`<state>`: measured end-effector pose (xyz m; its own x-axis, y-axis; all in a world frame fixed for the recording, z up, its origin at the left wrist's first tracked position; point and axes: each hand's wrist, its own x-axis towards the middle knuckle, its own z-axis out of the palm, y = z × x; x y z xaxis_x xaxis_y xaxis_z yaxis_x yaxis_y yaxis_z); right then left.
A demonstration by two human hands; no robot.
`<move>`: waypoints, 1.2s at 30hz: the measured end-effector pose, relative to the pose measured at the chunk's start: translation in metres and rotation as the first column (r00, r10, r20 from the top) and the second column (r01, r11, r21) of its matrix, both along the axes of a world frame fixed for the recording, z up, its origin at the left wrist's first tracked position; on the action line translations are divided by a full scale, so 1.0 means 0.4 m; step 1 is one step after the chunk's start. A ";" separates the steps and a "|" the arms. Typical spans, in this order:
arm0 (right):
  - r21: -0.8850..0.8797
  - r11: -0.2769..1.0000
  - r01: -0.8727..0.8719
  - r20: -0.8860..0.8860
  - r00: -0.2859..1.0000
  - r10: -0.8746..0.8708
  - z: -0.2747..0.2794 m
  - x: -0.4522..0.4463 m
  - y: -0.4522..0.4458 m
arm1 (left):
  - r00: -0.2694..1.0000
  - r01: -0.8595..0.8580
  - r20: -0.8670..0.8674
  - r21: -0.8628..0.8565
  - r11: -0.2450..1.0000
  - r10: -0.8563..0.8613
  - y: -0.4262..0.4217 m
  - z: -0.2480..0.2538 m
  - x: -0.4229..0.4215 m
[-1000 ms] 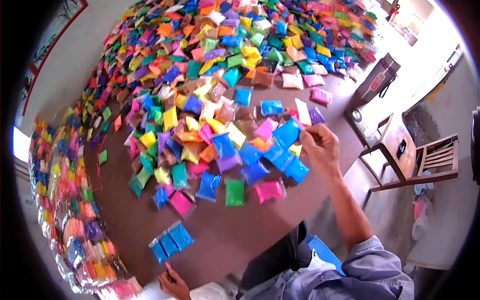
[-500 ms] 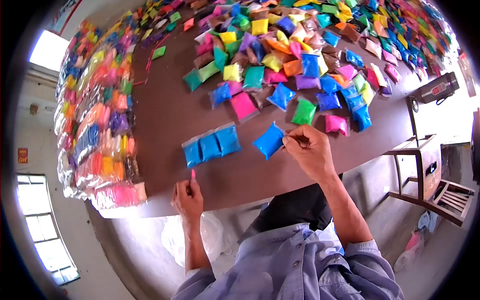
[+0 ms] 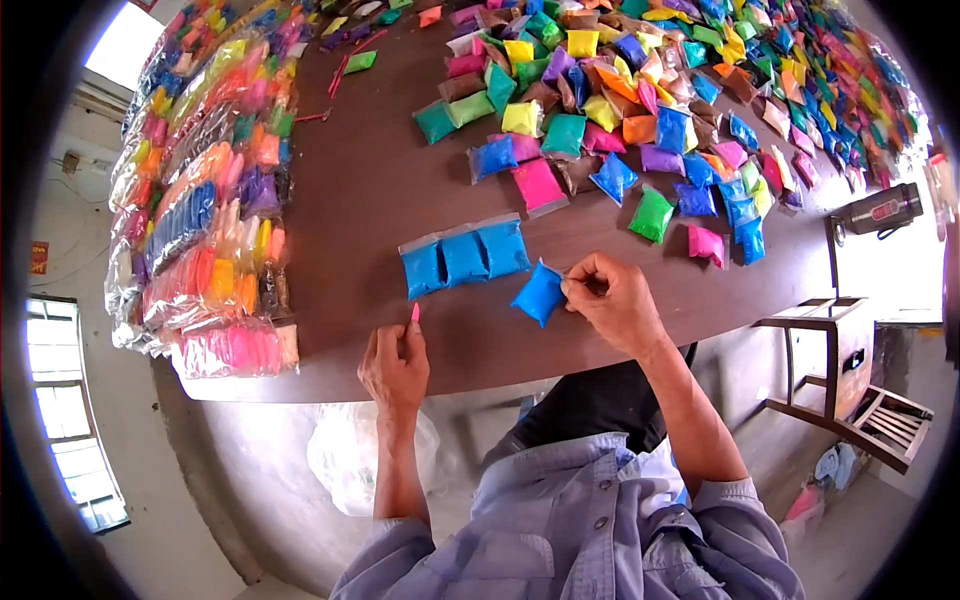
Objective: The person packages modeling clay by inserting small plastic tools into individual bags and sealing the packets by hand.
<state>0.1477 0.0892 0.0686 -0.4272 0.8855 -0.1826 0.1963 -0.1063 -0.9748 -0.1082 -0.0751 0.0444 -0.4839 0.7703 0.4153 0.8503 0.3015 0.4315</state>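
I count three joined blue packets (image 3: 465, 257), one separate blue packet (image 3: 539, 294), one pink pointed object (image 3: 415, 313), one dark bottle (image 3: 882, 209), one left hand (image 3: 394, 369), one right hand (image 3: 616, 305). The heaped packets (image 3: 670, 130) are too many for exact count.

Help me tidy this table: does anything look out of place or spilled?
A green packet lies apart from the main pile, beside thin red strips strewn loose on the table. I see no spill.
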 end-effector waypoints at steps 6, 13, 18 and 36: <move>0.153 0.988 0.023 0.117 0.992 -0.041 -0.006 0.034 0.020 | 0.995 -0.005 -0.104 -0.016 1.000 0.003 -0.006 0.000 0.003; 0.155 0.942 0.298 -0.026 0.954 -0.297 0.085 0.198 0.140 | 0.999 0.045 -0.026 -0.018 0.999 -0.046 -0.001 0.003 0.006; 0.116 0.798 0.591 -0.075 0.807 -0.586 0.090 0.323 0.267 | 0.996 0.029 -0.077 -0.051 0.998 -0.033 0.001 -0.014 -0.002; 0.771 0.623 0.136 0.306 0.778 -0.549 0.135 0.377 0.650 | 0.987 -0.022 -0.158 -0.034 0.999 0.016 0.048 0.029 0.053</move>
